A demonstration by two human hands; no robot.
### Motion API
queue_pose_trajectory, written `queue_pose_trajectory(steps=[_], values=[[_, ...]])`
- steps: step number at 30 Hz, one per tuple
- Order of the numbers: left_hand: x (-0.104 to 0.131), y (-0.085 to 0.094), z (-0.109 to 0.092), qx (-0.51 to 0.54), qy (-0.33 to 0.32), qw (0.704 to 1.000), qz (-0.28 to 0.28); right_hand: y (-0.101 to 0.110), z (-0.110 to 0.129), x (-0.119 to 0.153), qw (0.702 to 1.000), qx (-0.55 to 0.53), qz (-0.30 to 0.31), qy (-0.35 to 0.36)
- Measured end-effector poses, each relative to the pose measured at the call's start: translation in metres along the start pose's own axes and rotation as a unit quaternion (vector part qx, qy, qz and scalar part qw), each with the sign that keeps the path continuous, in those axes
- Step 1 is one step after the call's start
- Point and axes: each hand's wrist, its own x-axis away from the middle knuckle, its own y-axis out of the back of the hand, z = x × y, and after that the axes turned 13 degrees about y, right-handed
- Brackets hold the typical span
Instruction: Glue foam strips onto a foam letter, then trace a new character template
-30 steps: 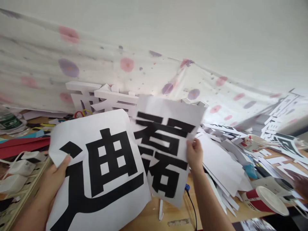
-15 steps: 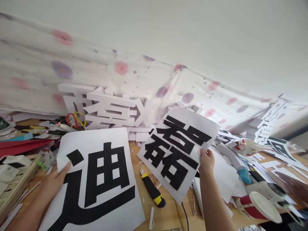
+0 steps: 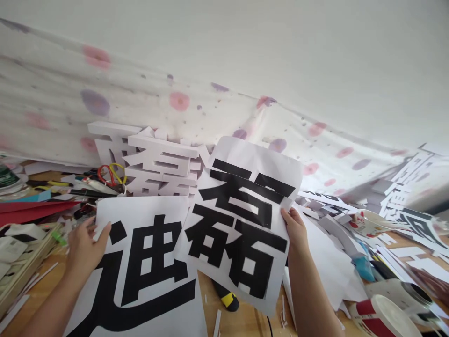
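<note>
My right hand [image 3: 295,228] pinches the right edge of a white paper sheet [image 3: 242,220] printed with a large black Chinese character. This sheet is raised, and its lower left part overlaps a second printed sheet [image 3: 147,267] with another bold black character. My left hand [image 3: 86,245] is at the upper left edge of that second sheet, thumb and fingers spread apart, not gripping it. Below the raised sheet, the black and yellow handle of a utility knife [image 3: 228,299] shows on the wooden table; its front end is hidden.
White three-dimensional characters [image 3: 163,159] stand against the flowered curtain. Scissors [image 3: 112,175] lie at the back left, beyond a power strip [image 3: 21,276]. Paper pieces, a red and white cup [image 3: 384,318] and a white appliance [image 3: 400,290] crowd the right. Another person's hand [image 3: 430,281] shows there.
My right hand has brought its sheet leftward, over the other sheet and the knife. My left hand has let go of the second sheet's edge and spread its fingers.
</note>
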Motion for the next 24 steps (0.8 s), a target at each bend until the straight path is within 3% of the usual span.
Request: queue_pose_trajectory(steps=[4,6,10,12,15,19,22,24], values=[[0.008,-0.005,-0.022,0.113,0.005,0.993,0.046,-0.013,-0.008,0.003,1.000,-0.020,0.002,-0.007],[0.009,-0.004,-0.025,0.177,0.050,0.980,0.076,-0.018,-0.010,0.007,1.000,-0.019,0.010,-0.006],[0.015,0.001,-0.027,0.202,0.076,0.970,0.116,-0.029,-0.012,0.013,0.999,-0.006,0.044,-0.014],[0.026,0.002,-0.033,0.213,0.077,0.959,0.169,-0.035,-0.014,0.014,0.998,-0.008,0.062,-0.032],[0.049,-0.001,-0.050,0.232,0.089,0.916,0.314,-0.048,-0.021,0.017,0.993,-0.017,0.094,-0.065],[0.072,-0.006,-0.069,0.227,0.132,0.855,0.448,-0.065,-0.033,0.029,0.988,-0.044,0.118,-0.088],[0.076,-0.008,-0.068,0.198,0.166,0.828,0.498,-0.073,-0.041,0.038,0.986,-0.046,0.141,-0.079],[0.075,-0.009,-0.062,0.183,0.168,0.834,0.492,-0.075,-0.046,0.041,0.985,-0.040,0.153,-0.062]])
